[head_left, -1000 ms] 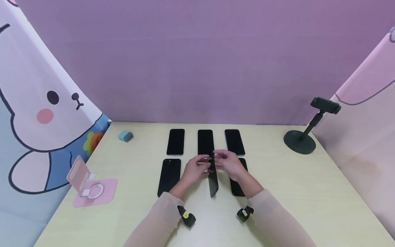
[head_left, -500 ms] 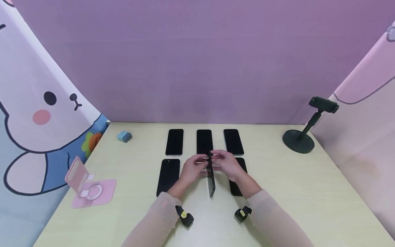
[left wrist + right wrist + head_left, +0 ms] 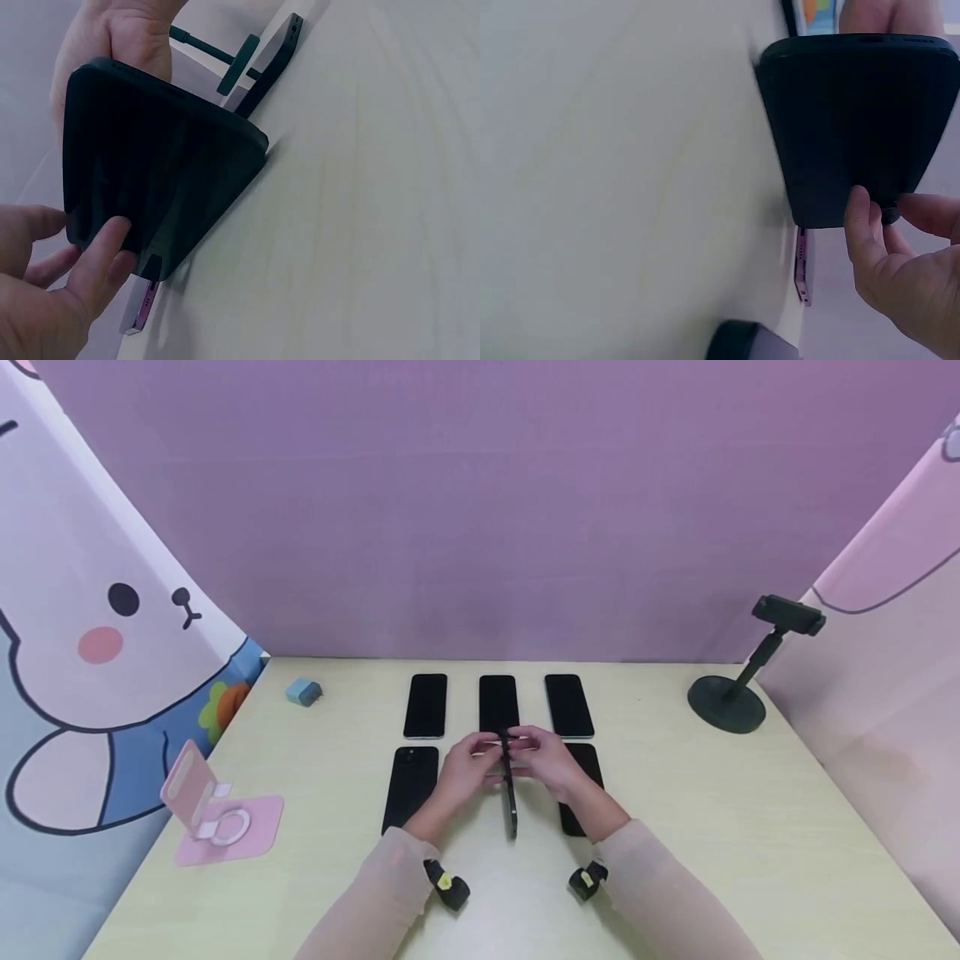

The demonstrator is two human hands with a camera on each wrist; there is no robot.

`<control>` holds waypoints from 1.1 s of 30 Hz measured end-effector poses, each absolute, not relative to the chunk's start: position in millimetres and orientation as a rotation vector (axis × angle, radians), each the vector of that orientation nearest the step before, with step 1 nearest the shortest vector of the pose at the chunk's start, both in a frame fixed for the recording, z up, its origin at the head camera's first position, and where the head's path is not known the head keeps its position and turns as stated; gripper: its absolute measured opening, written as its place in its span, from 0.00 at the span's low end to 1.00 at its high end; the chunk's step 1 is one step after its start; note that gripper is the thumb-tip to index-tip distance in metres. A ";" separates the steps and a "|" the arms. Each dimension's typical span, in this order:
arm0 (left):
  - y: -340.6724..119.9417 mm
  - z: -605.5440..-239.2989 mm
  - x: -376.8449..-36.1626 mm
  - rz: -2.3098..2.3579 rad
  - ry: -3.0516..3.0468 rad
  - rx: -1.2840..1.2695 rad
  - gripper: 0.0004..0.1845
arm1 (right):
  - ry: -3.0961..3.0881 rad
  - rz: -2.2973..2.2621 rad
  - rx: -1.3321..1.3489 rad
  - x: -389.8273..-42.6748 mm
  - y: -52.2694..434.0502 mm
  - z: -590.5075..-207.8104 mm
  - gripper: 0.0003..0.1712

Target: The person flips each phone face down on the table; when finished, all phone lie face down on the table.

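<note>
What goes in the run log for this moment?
hands: left and right both grip phone | phone: on edge, above table

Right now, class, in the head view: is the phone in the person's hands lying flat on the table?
No: both hands hold the phone turned on edge above the table.

place: staged tabletop booth, not a lived-in room
walls: plain purple backdrop far; cartoon bunny curtain left, pink one right
surface: pale wood-look table
props: phones in rows, pink folding stand near left, black clamp stand far right
</note>
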State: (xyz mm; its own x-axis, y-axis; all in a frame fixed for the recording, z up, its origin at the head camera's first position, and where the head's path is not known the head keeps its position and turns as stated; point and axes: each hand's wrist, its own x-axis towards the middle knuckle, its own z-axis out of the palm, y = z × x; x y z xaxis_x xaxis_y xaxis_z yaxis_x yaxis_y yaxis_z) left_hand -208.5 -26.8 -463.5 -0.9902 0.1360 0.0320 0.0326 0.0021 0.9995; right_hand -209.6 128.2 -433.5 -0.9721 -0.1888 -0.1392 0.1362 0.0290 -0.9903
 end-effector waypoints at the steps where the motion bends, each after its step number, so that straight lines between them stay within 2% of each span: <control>1: -26.9 -462.2 -208.4 2.160 2.162 0.172 0.16 | 2.078 -2.030 -0.051 -209.3 127.4 -434.5 0.22; 8: -32.6 -455.8 -208.5 2.051 2.287 0.217 0.23 | 2.087 -1.975 -0.086 -207.6 124.8 -439.4 0.23; 18: -42.1 -449.7 -208.7 1.941 2.392 0.150 0.21 | 2.095 -1.914 -0.105 -208.8 123.2 -445.0 0.25; 26: -50.1 -456.7 -209.0 1.792 2.534 0.103 0.20 | 2.174 -1.832 -0.046 -210.9 124.8 -446.6 0.21; 33: -54.0 -465.4 -213.8 1.614 2.675 0.172 0.19 | 2.259 -1.731 0.020 -211.9 126.9 -447.9 0.21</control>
State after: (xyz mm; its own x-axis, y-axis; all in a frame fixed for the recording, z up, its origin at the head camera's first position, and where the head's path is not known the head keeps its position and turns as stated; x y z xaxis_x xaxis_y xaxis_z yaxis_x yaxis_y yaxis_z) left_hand -213.8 -54.0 -465.4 -0.9939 0.1007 0.0460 0.0876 0.4619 0.8826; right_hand -211.9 126.9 -447.9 -0.9564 -0.1665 -0.2400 0.1884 0.2760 -0.9425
